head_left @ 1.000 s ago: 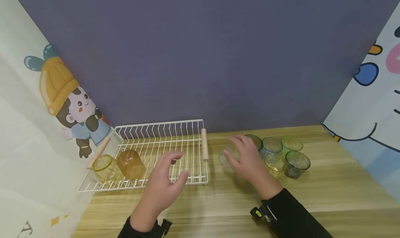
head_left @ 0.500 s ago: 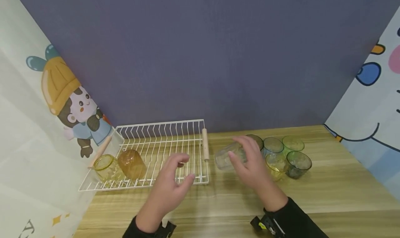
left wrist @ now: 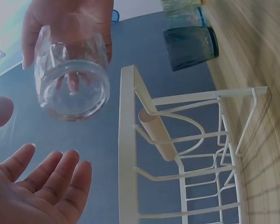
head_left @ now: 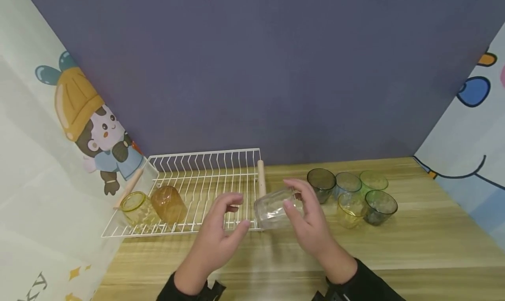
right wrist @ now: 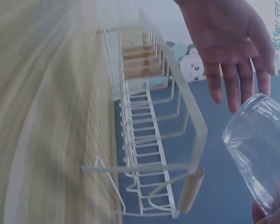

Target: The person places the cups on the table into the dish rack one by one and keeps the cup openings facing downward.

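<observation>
My right hand point(head_left: 315, 226) grips a clear glass tumbler point(head_left: 272, 209) between thumb and fingers. The tumbler lies tilted on its side in the air, one end pointing left across the rack's right end. Over the white wire rack point(head_left: 203, 152), my left hand point(head_left: 215, 235) is held with fingers loosely bent and nothing in it. In the left wrist view a gap separates its fingers from the tumbler point(left wrist: 72, 88). At the rack's left end sit a yellow glass point(head_left: 136, 211) and an amber glass point(head_left: 169, 204), which looks upside down.
Right of my right hand stand several glasses: a dark grey one point(head_left: 321, 184), a blue one point(head_left: 348, 182), a green one point(head_left: 374, 180), a yellow one point(head_left: 351, 211) and another dark one point(head_left: 380, 209). Wooden handles point(head_left: 261, 179) top the rack's ends. A dark wall panel point(head_left: 252, 73) rises behind.
My right hand has carried the clear tumbler left, away from the other glasses to the rack's right end, tipping it over sideways. My left hand has shifted slightly right.
</observation>
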`<state>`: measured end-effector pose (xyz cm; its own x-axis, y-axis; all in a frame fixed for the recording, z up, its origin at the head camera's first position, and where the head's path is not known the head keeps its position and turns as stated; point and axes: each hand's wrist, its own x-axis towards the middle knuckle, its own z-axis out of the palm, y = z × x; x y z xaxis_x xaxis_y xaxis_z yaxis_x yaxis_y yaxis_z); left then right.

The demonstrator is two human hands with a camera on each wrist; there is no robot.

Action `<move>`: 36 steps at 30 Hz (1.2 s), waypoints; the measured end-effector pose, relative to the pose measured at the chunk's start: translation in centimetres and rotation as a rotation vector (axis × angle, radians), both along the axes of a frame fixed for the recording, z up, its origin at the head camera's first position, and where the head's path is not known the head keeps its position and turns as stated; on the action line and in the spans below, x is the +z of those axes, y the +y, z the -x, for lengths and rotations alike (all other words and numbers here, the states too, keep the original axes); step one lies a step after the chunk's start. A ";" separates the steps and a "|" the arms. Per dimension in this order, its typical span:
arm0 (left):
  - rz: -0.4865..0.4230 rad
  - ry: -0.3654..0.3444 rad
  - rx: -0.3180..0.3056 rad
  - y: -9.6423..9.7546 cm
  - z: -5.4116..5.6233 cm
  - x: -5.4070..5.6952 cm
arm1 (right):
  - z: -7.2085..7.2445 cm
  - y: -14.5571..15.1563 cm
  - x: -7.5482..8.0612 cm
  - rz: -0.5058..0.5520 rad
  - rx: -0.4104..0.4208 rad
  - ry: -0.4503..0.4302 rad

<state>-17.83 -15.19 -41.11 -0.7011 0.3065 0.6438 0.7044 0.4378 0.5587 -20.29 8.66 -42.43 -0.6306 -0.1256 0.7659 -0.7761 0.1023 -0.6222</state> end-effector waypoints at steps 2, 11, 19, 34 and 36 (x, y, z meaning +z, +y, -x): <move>-0.028 0.005 -0.021 0.2 0.0 0.0 | -0.2 -0.2 0.0 0.029 0.045 -0.025; -0.123 -0.022 -0.142 1.4 -0.1 -0.6 | -1.3 -1.1 0.1 0.128 0.171 -0.212; -0.100 -0.014 -0.117 2.2 -0.4 -0.9 | -1.9 -1.6 -0.2 0.152 0.184 -0.258; -0.080 0.082 -0.114 3.7 -0.7 -1.6 | -2.5 -2.3 -0.2 0.150 0.180 -0.228; -0.093 0.096 -0.125 3.9 -0.7 -1.7 | -2.7 -2.4 -0.3 0.153 0.187 -0.241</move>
